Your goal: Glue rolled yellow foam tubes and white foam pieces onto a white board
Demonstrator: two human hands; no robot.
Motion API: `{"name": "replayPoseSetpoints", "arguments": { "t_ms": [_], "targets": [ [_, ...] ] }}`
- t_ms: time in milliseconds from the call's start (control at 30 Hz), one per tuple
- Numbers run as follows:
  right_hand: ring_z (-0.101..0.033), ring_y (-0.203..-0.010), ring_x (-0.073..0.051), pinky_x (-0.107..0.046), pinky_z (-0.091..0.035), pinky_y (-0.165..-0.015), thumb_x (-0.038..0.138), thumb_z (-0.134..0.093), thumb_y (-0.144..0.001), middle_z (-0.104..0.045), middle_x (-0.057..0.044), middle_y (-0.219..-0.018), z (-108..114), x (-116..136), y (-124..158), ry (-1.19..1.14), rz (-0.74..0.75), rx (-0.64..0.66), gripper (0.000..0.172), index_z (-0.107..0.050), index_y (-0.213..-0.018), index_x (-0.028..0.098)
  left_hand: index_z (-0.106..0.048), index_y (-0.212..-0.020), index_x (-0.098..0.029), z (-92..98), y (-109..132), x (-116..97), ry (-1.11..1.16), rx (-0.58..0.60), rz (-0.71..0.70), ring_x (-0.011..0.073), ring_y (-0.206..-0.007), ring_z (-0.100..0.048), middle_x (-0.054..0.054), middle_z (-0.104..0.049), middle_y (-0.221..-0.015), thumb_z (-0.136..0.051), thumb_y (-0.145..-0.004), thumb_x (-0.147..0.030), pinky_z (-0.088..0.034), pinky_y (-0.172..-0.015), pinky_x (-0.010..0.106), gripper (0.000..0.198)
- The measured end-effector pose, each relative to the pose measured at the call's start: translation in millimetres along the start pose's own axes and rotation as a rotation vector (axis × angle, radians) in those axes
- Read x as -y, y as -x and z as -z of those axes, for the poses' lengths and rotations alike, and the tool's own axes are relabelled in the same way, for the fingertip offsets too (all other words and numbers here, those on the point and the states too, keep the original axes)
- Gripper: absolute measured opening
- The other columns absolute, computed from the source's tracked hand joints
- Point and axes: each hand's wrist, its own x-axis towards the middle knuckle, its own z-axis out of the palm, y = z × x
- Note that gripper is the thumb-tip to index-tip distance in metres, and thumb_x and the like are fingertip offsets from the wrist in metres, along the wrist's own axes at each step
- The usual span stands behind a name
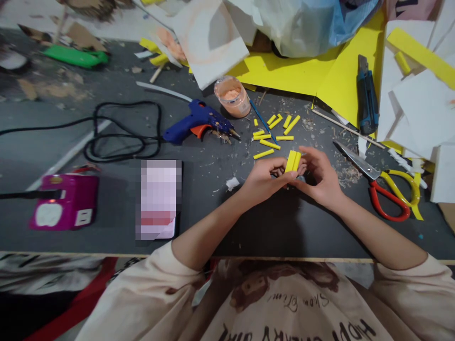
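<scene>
Head view: both hands meet above the dark bench [213, 208]. The left hand [265, 179] pinches the lower end of the yellow strip bundle [292, 161], and the right hand [322, 177] curls around its other side, gripping too. The bundle's long axis runs away from the person, far end tipped slightly right. Loose yellow strips [270, 143] lie just beyond, glue gun [199, 124] left, scissors [380, 182] right.

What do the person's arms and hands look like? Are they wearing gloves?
No gloves: the left hand and right hand are bare. Loose cream sleeves end near the elbows, on a top with a brown picture and dark writing.
</scene>
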Motion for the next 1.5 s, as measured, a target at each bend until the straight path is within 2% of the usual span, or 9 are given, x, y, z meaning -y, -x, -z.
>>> {"name": "replayPoseSetpoints", "arguments": {
  "t_ms": [467, 567, 733, 833, 933, 1067, 1200, 1367, 1500],
  "targets": [
    [-0.061, -0.073, -0.012, -0.027, -0.052, -0.068, 0.035, -0.080, -0.070, -0.063, 0.001, -0.086, 2, -2, -4, -0.149, -0.051, -0.022, 0.053, -0.053, -0.114, 0.024, -0.053, -0.061, -0.018, 11.2, 1, -17, -0.429, 0.056, 0.177, 0.0103, -0.052, -0.045, -0.003, -0.050, -0.054, -0.047, -0.084, -0.039, -0.030, -0.050, 0.025, 0.032],
    [-0.061, -0.072, -0.011, -0.027, -0.051, -0.067, 0.035, -0.082, -0.068, -0.062, 0.001, -0.084, 3, -3, -6, -0.192, -0.075, -0.035, 0.055, -0.052, -0.112, 0.024, -0.065, -0.078, -0.020, 28.7, 18, -41, -0.613, -0.045, 0.031, 0.0139, -0.071, -0.059, 0.000, -0.068, -0.076, -0.048, -0.087, -0.034, -0.042, -0.066, 0.026, 0.024],
    [-0.060, -0.069, -0.010, -0.026, -0.051, -0.065, 0.037, -0.084, -0.065, -0.062, 0.002, -0.083, 2, -2, -8, -0.237, -0.104, -0.047, 0.057, -0.052, -0.111, 0.023, -0.070, -0.091, -0.019, 65.7, 46, -85, -0.698, -0.471, -0.202, 0.0160, -0.085, -0.066, 0.001, -0.074, -0.086, -0.051, -0.089, -0.032, -0.049, -0.079, 0.028, 0.023],
    [-0.060, -0.069, -0.011, -0.027, -0.051, -0.065, 0.040, -0.084, -0.064, -0.062, 0.001, -0.083, 2, -2, -8, -0.216, -0.120, -0.039, 0.058, -0.052, -0.110, 0.023, -0.065, -0.106, -0.017, 89.9, 39, -79, -0.908, -0.513, -0.078, 0.0233, -0.101, -0.065, 0.006, -0.071, -0.106, -0.052, -0.088, -0.030, -0.047, -0.095, 0.039, 0.026],
    [-0.060, -0.069, -0.011, -0.026, -0.050, -0.065, 0.038, -0.084, -0.065, -0.062, 0.002, -0.082, 2, -3, -8, -0.212, -0.103, -0.035, 0.057, -0.052, -0.110, 0.023, -0.050, -0.121, -0.012, 115.1, 20, -54, -1.182, -0.607, 0.194, 0.0387, -0.133, -0.042, 0.020, -0.051, -0.138, -0.070, -0.074, -0.025, -0.031, -0.111, 0.054, 0.053],
    [-0.059, -0.069, -0.010, -0.025, -0.050, -0.064, 0.034, -0.083, -0.067, -0.062, 0.002, -0.083, 2, -5, -8, -0.219, -0.071, -0.027, 0.055, -0.052, -0.111, 0.023, -0.050, -0.086, -0.020, 134.8, 3, -31, -1.112, -0.539, 0.424, 0.0357, -0.110, -0.058, 0.010, -0.067, -0.100, -0.076, -0.067, -0.030, -0.041, -0.102, 0.051, 0.033],
    [-0.060, -0.070, -0.010, -0.026, -0.050, -0.065, 0.037, -0.082, -0.067, -0.062, 0.002, -0.084, 2, -6, -8, -0.201, -0.070, -0.025, 0.056, -0.051, -0.112, 0.023, -0.046, -0.074, -0.020, 131.0, -6, -36, -1.146, -0.578, 0.445, 0.0342, -0.106, -0.060, 0.009, -0.067, -0.096, -0.074, -0.067, -0.028, -0.044, -0.100, 0.049, 0.030],
    [-0.060, -0.070, -0.010, -0.026, -0.052, -0.066, 0.041, -0.083, -0.066, -0.062, 0.002, -0.083, 1, -5, -9, -0.211, -0.091, -0.035, 0.058, -0.051, -0.111, 0.023, -0.048, -0.117, -0.013, 109.0, 1, -68, -1.268, -0.728, 0.576, 0.0391, -0.111, -0.061, 0.017, -0.065, -0.117, -0.076, -0.064, -0.019, -0.046, -0.096, 0.054, 0.059],
    [-0.061, -0.070, -0.010, -0.025, -0.054, -0.067, 0.037, -0.085, -0.063, -0.062, 0.002, -0.084, 4, -4, -11, -0.281, -0.121, -0.036, 0.059, -0.051, -0.110, 0.024, -0.048, -0.127, -0.016, 87.9, 17, -80, -1.243, -0.807, 0.248, 0.0282, -0.105, -0.063, 0.006, -0.064, -0.110, -0.068, -0.068, -0.018, -0.048, -0.095, 0.044, 0.063]
  ]
}}
